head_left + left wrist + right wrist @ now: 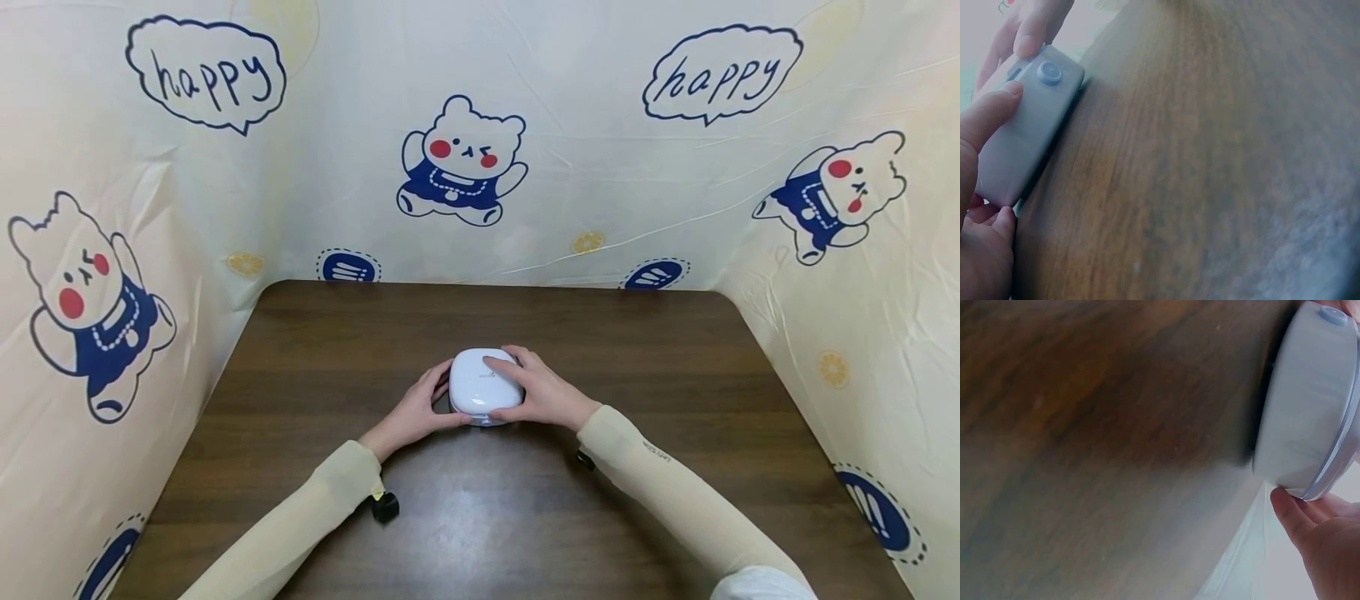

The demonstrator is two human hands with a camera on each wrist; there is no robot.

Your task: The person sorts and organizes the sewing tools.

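A white rounded-square box (471,385) with a glossy lid sits on the brown table between both hands. Its front side has a round button (1049,72), and a seam (1334,453) runs around under the lid. My left hand (414,411) grips the left side, thumb along the front and fingers around the side. From the right, my right hand (551,393) holds the box, with one finger across the lid and the thumb at the front edge near the button. Other right fingers reach toward the back right corner, partly hidden in the head view.
The dark wood-grain table (315,333) extends around the box. Pale curtains (570,192) printed with bears enclose its back and sides. Black wrist devices (386,507) hang beneath both beige sleeves (667,475).
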